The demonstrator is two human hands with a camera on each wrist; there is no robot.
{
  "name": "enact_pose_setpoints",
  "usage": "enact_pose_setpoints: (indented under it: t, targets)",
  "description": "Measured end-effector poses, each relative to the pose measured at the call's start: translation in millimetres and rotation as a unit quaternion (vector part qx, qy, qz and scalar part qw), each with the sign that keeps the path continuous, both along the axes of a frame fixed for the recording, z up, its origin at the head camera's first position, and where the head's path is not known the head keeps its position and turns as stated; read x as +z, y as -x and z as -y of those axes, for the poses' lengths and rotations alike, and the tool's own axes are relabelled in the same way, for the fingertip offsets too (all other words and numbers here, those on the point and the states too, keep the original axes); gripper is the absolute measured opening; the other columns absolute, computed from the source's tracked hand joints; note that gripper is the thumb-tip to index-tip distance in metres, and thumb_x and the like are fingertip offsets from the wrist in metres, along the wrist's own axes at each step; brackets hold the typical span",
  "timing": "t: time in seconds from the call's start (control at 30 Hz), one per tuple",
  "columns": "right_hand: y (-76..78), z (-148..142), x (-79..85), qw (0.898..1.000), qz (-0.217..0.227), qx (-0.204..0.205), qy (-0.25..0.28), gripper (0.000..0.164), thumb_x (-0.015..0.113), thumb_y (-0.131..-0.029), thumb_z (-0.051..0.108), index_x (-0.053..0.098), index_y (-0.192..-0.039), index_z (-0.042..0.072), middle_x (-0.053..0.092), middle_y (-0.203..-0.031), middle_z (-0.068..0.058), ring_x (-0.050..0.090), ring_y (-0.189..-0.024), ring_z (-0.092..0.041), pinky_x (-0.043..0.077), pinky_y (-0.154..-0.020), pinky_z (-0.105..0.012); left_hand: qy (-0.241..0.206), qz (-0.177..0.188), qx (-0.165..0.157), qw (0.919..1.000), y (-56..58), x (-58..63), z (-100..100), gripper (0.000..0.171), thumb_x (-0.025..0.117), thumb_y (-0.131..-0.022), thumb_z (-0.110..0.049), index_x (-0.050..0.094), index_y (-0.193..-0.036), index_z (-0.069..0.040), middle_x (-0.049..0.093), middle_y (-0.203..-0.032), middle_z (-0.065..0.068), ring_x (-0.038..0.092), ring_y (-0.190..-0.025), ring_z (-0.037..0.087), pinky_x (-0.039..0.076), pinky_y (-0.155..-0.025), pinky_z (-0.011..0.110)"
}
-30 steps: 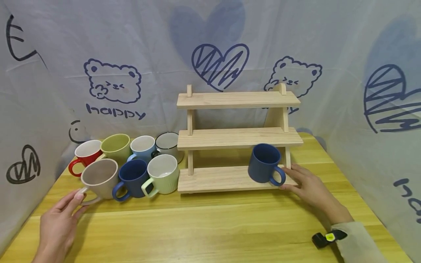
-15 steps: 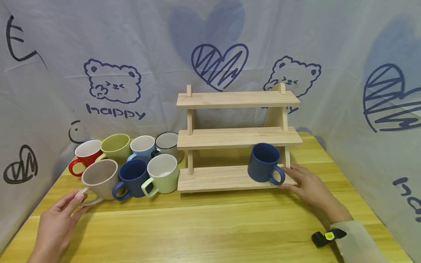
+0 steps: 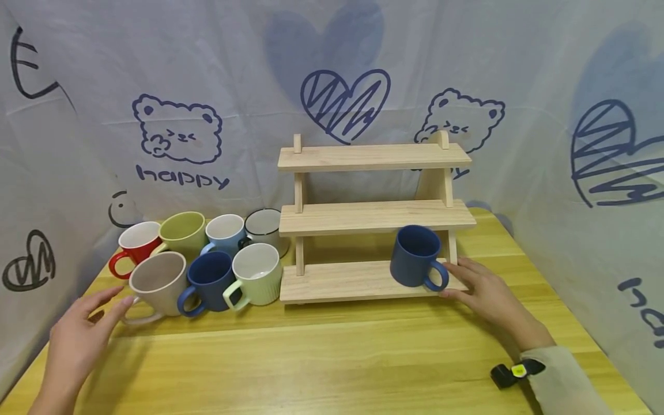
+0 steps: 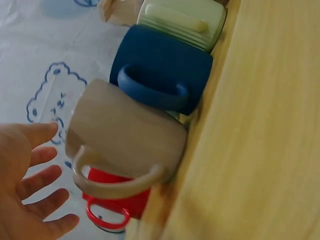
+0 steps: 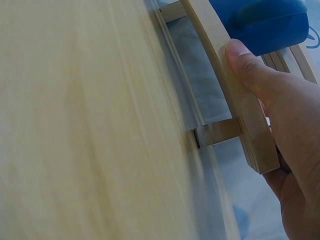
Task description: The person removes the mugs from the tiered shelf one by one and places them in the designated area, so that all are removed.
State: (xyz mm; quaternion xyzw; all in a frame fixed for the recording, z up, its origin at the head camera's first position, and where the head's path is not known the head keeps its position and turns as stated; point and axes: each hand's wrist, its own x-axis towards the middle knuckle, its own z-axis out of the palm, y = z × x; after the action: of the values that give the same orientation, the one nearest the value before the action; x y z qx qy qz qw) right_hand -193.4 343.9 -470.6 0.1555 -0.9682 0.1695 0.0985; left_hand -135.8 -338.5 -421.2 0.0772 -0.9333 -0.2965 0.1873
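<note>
In the head view my left hand (image 3: 78, 340) is just off the handle of a beige mug (image 3: 162, 291), thumb and fingers spread apart. The left wrist view shows that hand's fingers (image 4: 42, 180) loose, with a gap before the beige mug (image 4: 125, 132). On the right, my right hand (image 3: 490, 297) grips the right end of the bottom board of a wooden three-tier display shelf (image 3: 337, 280). Its thumb presses the board's front edge in the right wrist view; the other fingers are partly hidden behind. Beside it a blue mug (image 3: 415, 262) stands on that board, handle toward the hand.
Left of the shelf, mugs stand in two rows: red (image 3: 140, 246), olive green (image 3: 189, 236), light blue (image 3: 236, 239), grey with a dark rim (image 3: 275, 239), dark blue (image 3: 212, 288) and pale green (image 3: 261, 282). A printed cloth (image 3: 249, 69) hangs around the wooden table (image 3: 332, 363).
My left hand has let go of the beige mug's handle, opened and drawn back slightly to the left. The right hand, the shelf and the mugs stay essentially where they were.
</note>
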Motion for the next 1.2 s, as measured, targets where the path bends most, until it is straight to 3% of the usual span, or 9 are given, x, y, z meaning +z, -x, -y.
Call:
enact_pose_setpoints:
  t: [0.07, 0.17, 0.37, 0.67, 0.87, 1.07, 1.2]
  targets:
    - [0.3, 0, -0.1, 1.0, -0.001, 0.001, 0.0, 0.07, 0.069, -0.086, 0.052, 0.054, -0.141, 0.01, 0.041, -0.145, -0.028, 0.041, -0.129, -0.05, 0.039, -0.097, -0.067, 0.027, -0.024, -0.014, 0.9992, 1.2, 5.0, -5, 0.048, 0.066, -0.095, -0.033, 0.061, -0.128, 0.002, 0.056, -0.126, 0.03, 0.054, -0.108, 0.052, 0.051, -0.083, 0.043]
    - [0.6, 0, 0.1, 1.0, -0.001, 0.002, 0.001, 0.07, 0.069, -0.086, 0.052, 0.054, -0.14, 0.01, 0.041, -0.145, -0.028, 0.041, -0.129, -0.05, 0.039, -0.097, -0.067, 0.049, -0.046, -0.044, 0.9968, 2.4, 11.1, -15, 0.046, 0.067, -0.095, -0.03, 0.061, -0.126, 0.003, 0.055, -0.125, 0.03, 0.05, -0.11, 0.053, 0.038, -0.084, 0.066]
    - [1.3, 0, 0.4, 1.0, -0.001, 0.003, 0.002, 0.07, 0.07, -0.086, 0.051, 0.054, -0.14, 0.009, 0.042, -0.145, -0.028, 0.04, -0.129, -0.049, 0.039, -0.097, -0.067, 0.091, -0.052, -0.087, 0.9907, 3.3, 20.6, -42, 0.047, 0.069, -0.093, -0.034, 0.062, -0.124, 0.0, 0.055, -0.124, 0.027, 0.05, -0.111, 0.048, 0.04, -0.083, 0.065]
    - [0.9, 0, -0.6, 1.0, 0.0, 0.0, 0.005, 0.07, 0.07, -0.086, 0.052, 0.055, -0.14, 0.009, 0.041, -0.145, -0.028, 0.04, -0.129, -0.05, 0.039, -0.097, -0.067, 0.116, -0.095, -0.156, 0.9763, 7.6, 30.2, -83, 0.049, 0.075, -0.087, -0.035, 0.063, -0.124, -0.006, 0.059, -0.123, 0.021, 0.053, -0.114, 0.044, 0.042, -0.085, 0.066]
    - [0.1, -1, -0.1, 1.0, 0.005, -0.002, 0.005, 0.07, 0.069, -0.086, 0.052, 0.054, -0.14, 0.01, 0.04, -0.145, -0.028, 0.039, -0.13, -0.05, 0.038, -0.097, -0.068, 0.145, -0.12, -0.209, 0.9596, 12.9, 29.8, -106, 0.052, 0.079, -0.082, -0.033, 0.063, -0.125, -0.009, 0.06, -0.123, 0.017, 0.054, -0.114, 0.038, 0.045, -0.088, 0.062]
    - [0.4, -1, -0.1, 1.0, 0.005, 0.0, 0.005, 0.07, 0.069, -0.086, 0.052, 0.054, -0.14, 0.01, 0.04, -0.146, -0.028, 0.039, -0.13, -0.05, 0.038, -0.097, -0.068, 0.172, -0.134, -0.259, 0.9409, 20.4, 29.2, -125, 0.052, 0.077, -0.084, -0.04, 0.064, -0.123, -0.008, 0.061, -0.122, 0.011, 0.055, -0.114, 0.034, 0.044, -0.095, 0.056]
    - [0.8, 0, -0.4, 1.0, 0.003, 0.0, 0.004, 0.071, 0.07, -0.086, 0.052, 0.054, -0.14, 0.01, 0.04, -0.146, -0.028, 0.039, -0.13, -0.05, 0.038, -0.097, -0.068, 0.187, -0.166, -0.296, 0.9219, 27.4, 26.8, -139, 0.056, 0.068, -0.089, -0.05, 0.064, -0.123, -0.007, 0.062, -0.122, 0.011, 0.056, -0.114, 0.032, 0.045, -0.096, 0.051]
